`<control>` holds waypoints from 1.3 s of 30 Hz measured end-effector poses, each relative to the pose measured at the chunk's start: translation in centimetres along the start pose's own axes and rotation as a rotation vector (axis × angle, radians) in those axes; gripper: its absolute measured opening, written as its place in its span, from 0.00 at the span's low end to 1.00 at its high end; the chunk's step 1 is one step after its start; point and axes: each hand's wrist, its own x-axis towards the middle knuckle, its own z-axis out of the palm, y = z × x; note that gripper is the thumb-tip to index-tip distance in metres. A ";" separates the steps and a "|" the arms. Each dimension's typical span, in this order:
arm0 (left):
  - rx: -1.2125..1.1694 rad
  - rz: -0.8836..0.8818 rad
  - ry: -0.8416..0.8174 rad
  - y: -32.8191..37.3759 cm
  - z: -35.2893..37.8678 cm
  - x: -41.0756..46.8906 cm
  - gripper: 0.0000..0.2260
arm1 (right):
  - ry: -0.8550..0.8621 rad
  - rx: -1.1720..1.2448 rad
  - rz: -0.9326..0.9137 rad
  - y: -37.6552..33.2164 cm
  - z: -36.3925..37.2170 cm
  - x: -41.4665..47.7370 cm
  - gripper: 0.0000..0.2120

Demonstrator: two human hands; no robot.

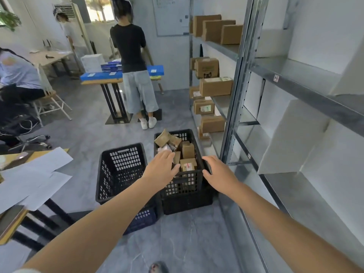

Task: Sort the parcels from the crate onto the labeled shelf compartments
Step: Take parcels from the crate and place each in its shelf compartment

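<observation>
A black plastic crate (185, 184) stands on the floor beside the metal shelf (239, 95) and holds several brown cardboard parcels (188, 150). One parcel with a red-marked label (188, 166) lies near the crate's front. My left hand (163, 166) reaches into the crate with fingers stretched out over the parcels, holding nothing. My right hand (214, 170) grips the crate's right front rim between thumb and fingers. A small label (276, 78) sits on the shelf's edge.
An empty black crate (122, 164) sits just left of the full one. Cardboard boxes (215, 86) fill the farther shelf bay. A person in a black top (134, 75) stands at a table ahead. A desk with white paper sheets (39, 178) is at my left.
</observation>
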 end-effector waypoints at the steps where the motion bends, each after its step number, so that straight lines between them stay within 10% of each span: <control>1: -0.013 -0.004 -0.009 -0.4 0.6 1.2 0.22 | -0.004 0.005 0.013 0.6 0.0 1.2 0.24; 30: -0.389 -0.208 -0.355 -16.6 19.5 36.1 0.22 | -0.371 0.135 0.375 11.5 8.6 41.6 0.26; 39: -0.585 -0.622 -0.563 -17.0 32.4 39.3 0.14 | -0.579 0.206 0.565 19.9 19.9 48.5 0.23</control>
